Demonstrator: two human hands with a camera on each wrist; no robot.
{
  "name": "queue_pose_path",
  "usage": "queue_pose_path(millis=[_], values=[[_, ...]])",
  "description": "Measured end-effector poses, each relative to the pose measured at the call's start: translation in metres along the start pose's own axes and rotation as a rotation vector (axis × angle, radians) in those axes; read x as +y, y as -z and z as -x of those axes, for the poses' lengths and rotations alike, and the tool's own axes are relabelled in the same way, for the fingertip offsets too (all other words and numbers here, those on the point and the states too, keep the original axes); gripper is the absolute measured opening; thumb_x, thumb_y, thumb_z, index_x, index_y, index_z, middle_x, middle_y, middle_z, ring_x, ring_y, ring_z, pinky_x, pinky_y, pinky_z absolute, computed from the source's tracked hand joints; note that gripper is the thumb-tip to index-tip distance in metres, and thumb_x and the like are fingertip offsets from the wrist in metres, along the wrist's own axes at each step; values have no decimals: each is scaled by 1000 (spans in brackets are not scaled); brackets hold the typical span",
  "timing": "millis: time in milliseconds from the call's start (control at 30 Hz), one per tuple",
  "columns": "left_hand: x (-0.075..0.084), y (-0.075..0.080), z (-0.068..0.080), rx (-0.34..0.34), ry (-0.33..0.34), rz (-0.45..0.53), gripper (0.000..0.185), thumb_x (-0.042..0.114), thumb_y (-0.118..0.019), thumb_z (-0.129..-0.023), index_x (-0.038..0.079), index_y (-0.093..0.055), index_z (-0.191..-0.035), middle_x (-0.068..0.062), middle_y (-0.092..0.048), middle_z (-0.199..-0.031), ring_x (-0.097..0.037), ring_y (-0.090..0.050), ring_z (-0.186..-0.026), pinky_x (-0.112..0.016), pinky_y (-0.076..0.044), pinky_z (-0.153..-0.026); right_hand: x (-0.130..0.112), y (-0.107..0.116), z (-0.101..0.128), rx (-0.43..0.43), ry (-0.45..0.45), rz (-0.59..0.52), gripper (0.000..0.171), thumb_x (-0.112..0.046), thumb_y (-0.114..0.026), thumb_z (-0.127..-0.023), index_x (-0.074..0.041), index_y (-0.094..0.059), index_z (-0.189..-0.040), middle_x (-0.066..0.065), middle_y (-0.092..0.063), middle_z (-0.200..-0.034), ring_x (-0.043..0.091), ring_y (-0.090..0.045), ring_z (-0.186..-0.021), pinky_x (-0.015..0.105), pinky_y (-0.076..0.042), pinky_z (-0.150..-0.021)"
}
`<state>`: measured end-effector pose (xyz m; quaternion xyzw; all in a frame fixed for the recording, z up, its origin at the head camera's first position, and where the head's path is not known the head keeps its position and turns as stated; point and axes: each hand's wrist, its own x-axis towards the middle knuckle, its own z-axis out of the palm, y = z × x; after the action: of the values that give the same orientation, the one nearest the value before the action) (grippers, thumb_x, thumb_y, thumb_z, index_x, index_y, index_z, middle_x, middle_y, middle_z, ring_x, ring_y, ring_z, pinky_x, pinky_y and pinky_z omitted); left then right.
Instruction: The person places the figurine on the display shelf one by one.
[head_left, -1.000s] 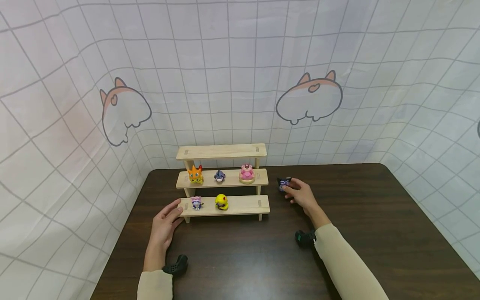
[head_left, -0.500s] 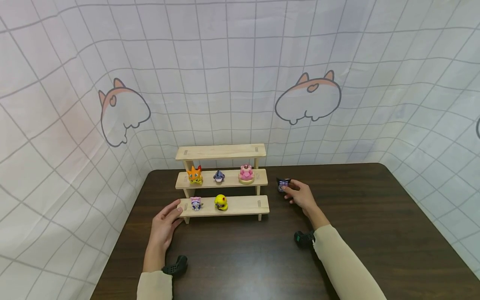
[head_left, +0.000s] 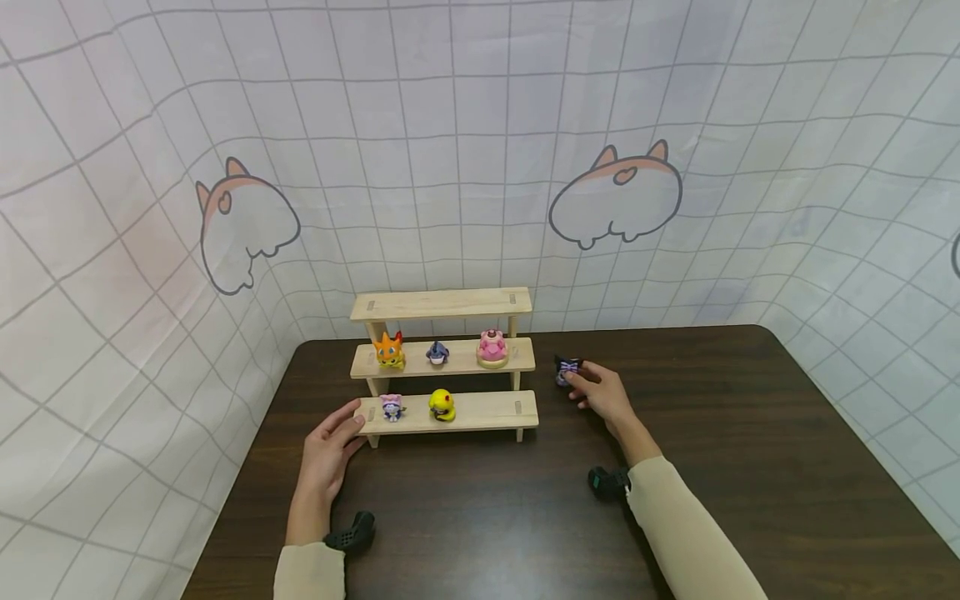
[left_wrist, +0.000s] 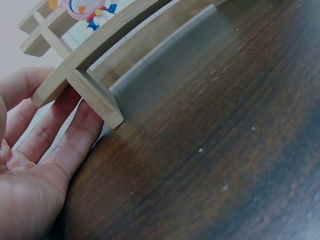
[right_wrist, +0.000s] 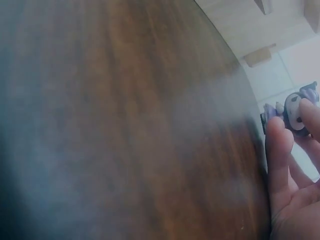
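Observation:
A three-tier wooden display stand is on the dark table. My left hand holds the left end of its lowest shelf, thumb at the board's edge and fingers beneath, beside a leg in the left wrist view. To the right of the stand, my right hand pinches a small black-and-purple figurine between thumb and fingers; in the right wrist view the figurine shows a pale face. On the lowest shelf stand a pink-hooded figurine and a yellow one.
The middle shelf bears an orange figurine, a small blue-purple figurine and a pink figurine. Above them is the bare top shelf. A white grid-patterned curtain surrounds the back and sides of the table.
Almost nothing differs. Both hands keep their places and holds; the view has shifted very slightly.

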<state>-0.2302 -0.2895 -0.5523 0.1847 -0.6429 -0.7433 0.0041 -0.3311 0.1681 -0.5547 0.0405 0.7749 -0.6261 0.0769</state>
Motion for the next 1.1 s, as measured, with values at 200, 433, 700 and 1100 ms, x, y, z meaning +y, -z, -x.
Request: queue_pose_path(millis=[200,433,700,1100], values=[[-1,0,-1,0,-4,26,51,21,-69,-100,10,-55,-148,5,-62,-138,0,-66,-112,-23,-56,-93,1,0,5,14,21,-24,55,-29,-65,-102,-5,-50,-150,23,-61,-135,8,-68,-80,22,-58,-66],[-1,1,0,-1,-3,29,51,20,-69,-99,10,-54,-148,8,-63,-135,1,-66,-111,-23,-57,-93,1,3,9,9,27,-56,57,-31,-65,-102,-3,-50,-149,24,-60,-136,7,-68,-84,23,-59,-69],[-2,2,0,-4,-6,30,52,21,-69,-99,11,-54,-148,6,-62,-137,0,-66,-111,-23,-56,-93,6,8,11,10,58,-204,50,-29,-65,-102,2,-55,-139,0,-70,-110,6,-70,-86,23,-61,-78],[-2,2,-1,-5,-2,28,51,21,-69,-100,10,-55,-147,6,-62,-137,1,-67,-111,-23,-56,-93,9,13,21,4,73,-419,37,-23,-65,-102,1,-57,-129,-4,-68,-104,7,-70,-88,22,-60,-83]])
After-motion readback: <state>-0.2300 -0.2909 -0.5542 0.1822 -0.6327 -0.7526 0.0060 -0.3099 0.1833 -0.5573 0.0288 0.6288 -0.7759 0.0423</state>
